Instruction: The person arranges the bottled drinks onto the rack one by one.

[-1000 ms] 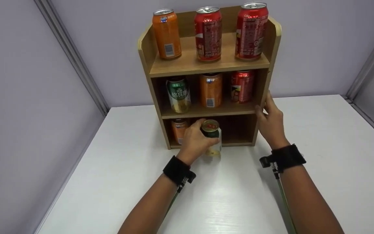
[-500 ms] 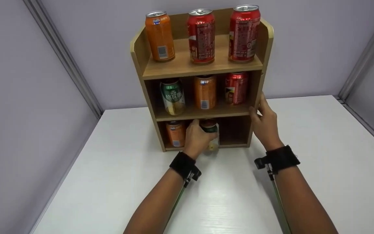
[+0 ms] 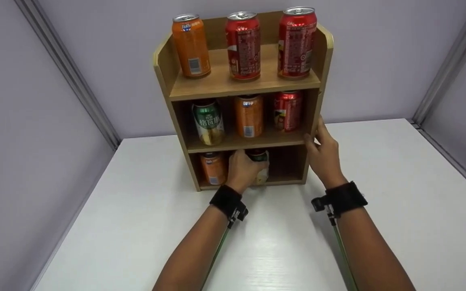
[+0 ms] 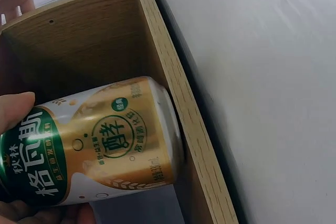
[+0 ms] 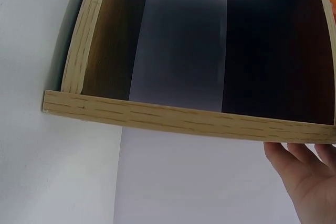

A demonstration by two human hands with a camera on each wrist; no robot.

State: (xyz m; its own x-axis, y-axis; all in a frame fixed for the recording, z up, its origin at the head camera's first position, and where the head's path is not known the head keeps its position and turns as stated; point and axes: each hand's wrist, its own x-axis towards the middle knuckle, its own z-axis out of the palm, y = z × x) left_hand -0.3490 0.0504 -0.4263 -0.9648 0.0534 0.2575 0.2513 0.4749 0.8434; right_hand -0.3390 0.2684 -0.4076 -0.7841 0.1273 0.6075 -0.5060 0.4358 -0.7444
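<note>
One upright can, bottom shelf.

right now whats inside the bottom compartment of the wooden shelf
An orange can stands at its left. The left hand grips a green and gold can in the middle. The right part looks unoccupied; the space behind the hand is hidden.

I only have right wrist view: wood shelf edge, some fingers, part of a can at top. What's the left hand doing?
Observer: The left hand grips a green-and-gold can at the bottom tier of the wooden shelf.
Operator: Anything else on that tier?
Observer: One orange can stands at its left end; the right part holds nothing I can see.
Operator: Right hand gripping the shelf?
Observer: The right hand rests against the shelf's right side panel; its fingers look fairly straight.
</note>
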